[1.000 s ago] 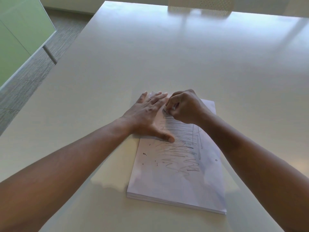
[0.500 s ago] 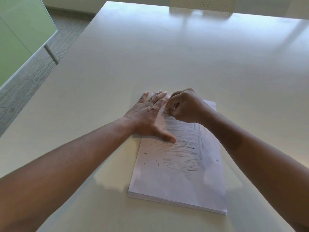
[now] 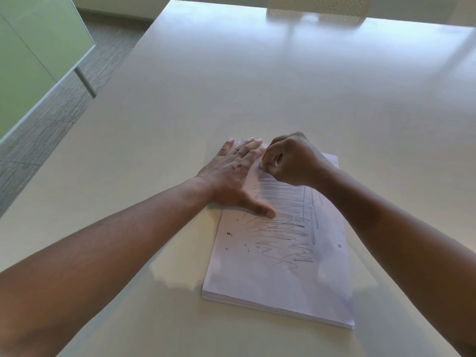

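A thick stack of white paper sheets [image 3: 278,282] lay flat on the broad, glossy cream-white table [image 3: 257,86], in the lower centre of the frame and slightly right of the middle, its long sides running up the picture. Grey pencil scribbles [image 3: 283,228] covered the middle and upper part of the top sheet, as horizontal strokes, zigzags and a few upright lines, and small dark crumbs [image 3: 229,234] were scattered on the sheet to the left of them. The left hand [image 3: 231,173] rested flat on the upper left corner of the stack, its fingers straight and close together, pointing toward the top of the frame. Its thumb was spread out to the lower right with the tip on the sheet at the edge of the scribbles, and it gripped nothing. Just to its right, the right hand [image 3: 293,161] was curled over the top of the sheet. Its fingertips pinched a small pale grey piece [image 3: 261,166] against the paper at the upper end of the scribbles, beside the left index finger, though that piece was too small to identify. A green glass partition [image 3: 31,60] filled the upper left corner above grey carpet [image 3: 51,117], and a pale perforated chair back [image 3: 319,3] showed at the top edge beyond the table.
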`<action>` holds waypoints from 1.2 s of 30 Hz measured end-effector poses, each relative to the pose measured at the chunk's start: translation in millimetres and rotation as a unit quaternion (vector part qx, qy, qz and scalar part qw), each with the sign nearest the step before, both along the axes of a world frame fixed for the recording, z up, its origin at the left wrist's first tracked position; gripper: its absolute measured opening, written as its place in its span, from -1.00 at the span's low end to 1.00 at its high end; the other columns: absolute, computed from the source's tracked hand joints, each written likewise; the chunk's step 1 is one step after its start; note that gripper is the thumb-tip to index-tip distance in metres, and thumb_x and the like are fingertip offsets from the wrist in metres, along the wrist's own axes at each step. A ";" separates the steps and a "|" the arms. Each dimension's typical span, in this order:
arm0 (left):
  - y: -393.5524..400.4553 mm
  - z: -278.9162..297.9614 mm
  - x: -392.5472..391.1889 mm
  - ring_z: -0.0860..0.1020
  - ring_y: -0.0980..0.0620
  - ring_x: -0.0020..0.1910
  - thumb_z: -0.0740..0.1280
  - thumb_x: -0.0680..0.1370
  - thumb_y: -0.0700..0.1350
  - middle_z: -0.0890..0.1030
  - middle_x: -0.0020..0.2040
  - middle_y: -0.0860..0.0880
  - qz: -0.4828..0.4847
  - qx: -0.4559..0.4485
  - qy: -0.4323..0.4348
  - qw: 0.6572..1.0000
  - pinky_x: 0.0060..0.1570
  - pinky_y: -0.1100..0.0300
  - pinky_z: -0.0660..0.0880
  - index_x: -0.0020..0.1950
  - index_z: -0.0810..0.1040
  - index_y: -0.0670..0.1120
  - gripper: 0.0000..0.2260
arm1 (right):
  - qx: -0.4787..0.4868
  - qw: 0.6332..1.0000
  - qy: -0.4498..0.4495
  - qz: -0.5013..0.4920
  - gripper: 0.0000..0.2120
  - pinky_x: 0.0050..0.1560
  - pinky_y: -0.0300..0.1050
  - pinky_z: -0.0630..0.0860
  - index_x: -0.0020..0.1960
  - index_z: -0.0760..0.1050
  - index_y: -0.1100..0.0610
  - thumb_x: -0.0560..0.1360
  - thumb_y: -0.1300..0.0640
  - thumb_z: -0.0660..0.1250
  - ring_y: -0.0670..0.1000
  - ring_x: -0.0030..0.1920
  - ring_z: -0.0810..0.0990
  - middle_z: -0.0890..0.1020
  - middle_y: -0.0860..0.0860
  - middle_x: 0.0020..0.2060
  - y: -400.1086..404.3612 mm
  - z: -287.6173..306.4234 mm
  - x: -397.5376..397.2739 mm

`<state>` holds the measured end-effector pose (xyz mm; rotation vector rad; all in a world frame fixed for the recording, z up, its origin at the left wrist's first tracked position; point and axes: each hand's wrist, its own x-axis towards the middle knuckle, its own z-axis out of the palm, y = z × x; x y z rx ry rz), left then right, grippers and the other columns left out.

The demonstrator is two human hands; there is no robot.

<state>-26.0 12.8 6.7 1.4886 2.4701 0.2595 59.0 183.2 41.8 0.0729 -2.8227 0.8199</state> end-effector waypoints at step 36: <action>2.5 -2.1 -0.9 -0.22 0.09 0.65 0.10 0.05 0.79 -0.11 0.70 0.02 0.000 -0.007 0.010 1.000 0.61 -0.08 -0.25 0.69 -0.16 -0.06 0.44 | 0.014 0.999 -0.028 0.017 -0.93 -0.18 -0.14 0.59 -0.25 0.71 0.10 0.37 0.23 0.49 -0.06 -0.31 0.61 0.68 -0.04 -0.29 -0.9 2.6 9.2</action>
